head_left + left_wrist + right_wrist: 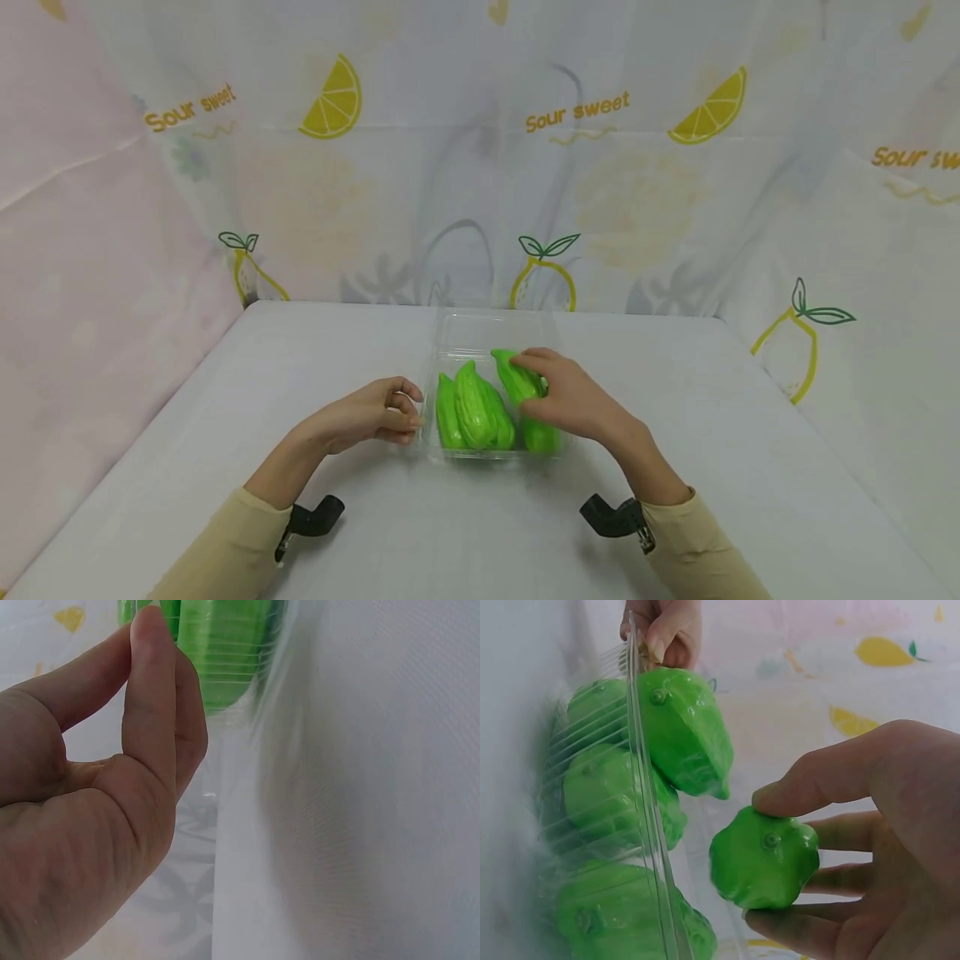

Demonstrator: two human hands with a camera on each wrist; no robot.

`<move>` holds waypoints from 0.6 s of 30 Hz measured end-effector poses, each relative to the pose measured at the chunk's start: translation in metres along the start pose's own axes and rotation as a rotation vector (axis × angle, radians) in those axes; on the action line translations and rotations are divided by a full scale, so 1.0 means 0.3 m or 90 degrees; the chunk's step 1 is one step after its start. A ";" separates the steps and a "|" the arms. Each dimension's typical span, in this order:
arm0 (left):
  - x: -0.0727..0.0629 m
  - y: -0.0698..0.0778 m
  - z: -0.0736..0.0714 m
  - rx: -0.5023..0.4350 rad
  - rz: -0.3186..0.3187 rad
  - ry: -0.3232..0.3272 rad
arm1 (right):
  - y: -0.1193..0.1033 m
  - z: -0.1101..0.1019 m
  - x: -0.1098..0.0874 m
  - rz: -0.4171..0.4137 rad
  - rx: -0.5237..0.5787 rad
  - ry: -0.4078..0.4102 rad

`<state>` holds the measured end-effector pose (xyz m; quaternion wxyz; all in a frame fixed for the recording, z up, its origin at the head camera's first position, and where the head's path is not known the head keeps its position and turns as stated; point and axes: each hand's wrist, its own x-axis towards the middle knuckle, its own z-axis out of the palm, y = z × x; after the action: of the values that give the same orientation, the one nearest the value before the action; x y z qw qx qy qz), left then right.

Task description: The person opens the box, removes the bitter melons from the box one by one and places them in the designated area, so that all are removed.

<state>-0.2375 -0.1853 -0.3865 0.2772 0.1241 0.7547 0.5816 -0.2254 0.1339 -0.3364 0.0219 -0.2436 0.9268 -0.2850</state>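
Observation:
A clear plastic container [495,455] sits on the white table, holding several ridged green bitter melons [474,408]. One of them [686,735] lies on top of others and rises above the rim. My left hand [378,410] pinches the container's left edge between thumb and fingers. Over the container's right side, my right hand [573,396] grips another bitter melon [765,855], thumb on one side and fingers on the other. In the right wrist view this held melon is apart from the rim, its stem end facing the camera. My right fingers partly hide it in the head view.
The container's clear lid [495,332] stands open at the back. White cloth covers the table [337,517]. Behind it hangs a curtain [420,183] printed with lemons and lettering. A black camera mount [315,517] is strapped to each wrist.

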 end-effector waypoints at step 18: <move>-0.002 0.006 0.005 0.002 -0.003 0.004 | 0.085 -0.021 0.025 -0.006 0.050 0.154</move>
<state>-0.2363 -0.1838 -0.3850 0.2759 0.1208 0.7566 0.5804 -0.2444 0.1519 -0.3442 -0.0822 -0.2110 0.9096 -0.3483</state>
